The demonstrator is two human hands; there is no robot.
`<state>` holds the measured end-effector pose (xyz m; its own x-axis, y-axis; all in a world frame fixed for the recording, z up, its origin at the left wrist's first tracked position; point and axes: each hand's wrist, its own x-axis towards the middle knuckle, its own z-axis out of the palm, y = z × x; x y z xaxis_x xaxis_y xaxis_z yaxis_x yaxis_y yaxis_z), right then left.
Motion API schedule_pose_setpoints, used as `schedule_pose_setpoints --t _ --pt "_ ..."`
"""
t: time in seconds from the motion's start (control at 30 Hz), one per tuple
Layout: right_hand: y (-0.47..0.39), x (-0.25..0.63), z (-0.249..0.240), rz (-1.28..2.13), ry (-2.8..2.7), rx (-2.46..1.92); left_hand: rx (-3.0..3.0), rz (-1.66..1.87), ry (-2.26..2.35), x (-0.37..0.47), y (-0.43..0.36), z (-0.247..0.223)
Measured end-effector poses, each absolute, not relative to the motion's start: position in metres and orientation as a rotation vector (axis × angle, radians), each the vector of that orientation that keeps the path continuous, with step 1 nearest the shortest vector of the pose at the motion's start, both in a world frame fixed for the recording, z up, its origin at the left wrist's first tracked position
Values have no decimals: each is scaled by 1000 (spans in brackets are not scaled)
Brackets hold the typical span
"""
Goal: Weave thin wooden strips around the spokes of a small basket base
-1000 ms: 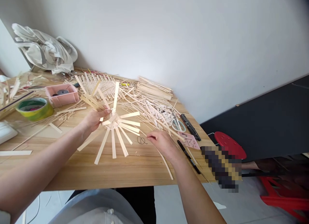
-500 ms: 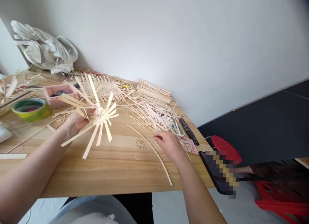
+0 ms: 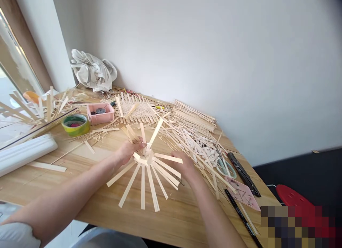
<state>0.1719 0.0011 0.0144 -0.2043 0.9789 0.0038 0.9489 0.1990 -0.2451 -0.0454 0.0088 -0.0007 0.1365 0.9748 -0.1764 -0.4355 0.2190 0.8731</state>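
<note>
My left hand (image 3: 127,151) is closed on a piece of thin pale bamboo strips (image 3: 145,162), its thumb pressed on the woven middle. Flat strips fan out from that middle on all sides, several slanting down toward the table's near edge. Just right of the piece is my right hand (image 3: 185,165), its fingers curled and partly covered by the outstretched strips. What those fingers hold, if anything, is hidden. A small loop of dark wire (image 3: 181,181) shows beside the strip ends.
Behind lie a woven strip mat (image 3: 136,107) and a stack of strips (image 3: 195,116). Left stand a pink box (image 3: 103,118) and a tape roll (image 3: 76,130). Scissors (image 3: 226,168), a black cutter-like tool (image 3: 244,175), a pink card (image 3: 244,194) and a black pen (image 3: 240,214) are right.
The view has swung left. My left hand has brought the strip piece closer to my right hand, and its strips now tilt down. The curved strip on the table no longer shows.
</note>
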Motion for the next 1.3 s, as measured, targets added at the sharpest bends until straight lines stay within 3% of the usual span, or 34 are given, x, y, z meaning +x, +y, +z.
schedule_pose_setpoints --t 0.1,0.23,0.43,0.7,1.0,1.23,1.3 --pt "-5 178 39 276 -2219 -1937 776 1165 870 -43 6 -3" --pt "-16 175 71 179 -2251 -1690 774 1114 846 -39 0 -1" --pt "-29 158 67 781 -2149 -1439 735 1062 874 -31 -5 1" --pt "-26 154 36 1224 -1768 -1435 718 1099 845 -26 -8 0" --pt "-23 162 32 837 -1793 -1521 678 1170 868 -25 -8 -2" --pt "-71 170 65 141 -1350 -1360 582 1285 892 -28 -4 -5" --pt "-80 167 72 233 -1401 -1432 527 1298 903 -28 -4 -6"
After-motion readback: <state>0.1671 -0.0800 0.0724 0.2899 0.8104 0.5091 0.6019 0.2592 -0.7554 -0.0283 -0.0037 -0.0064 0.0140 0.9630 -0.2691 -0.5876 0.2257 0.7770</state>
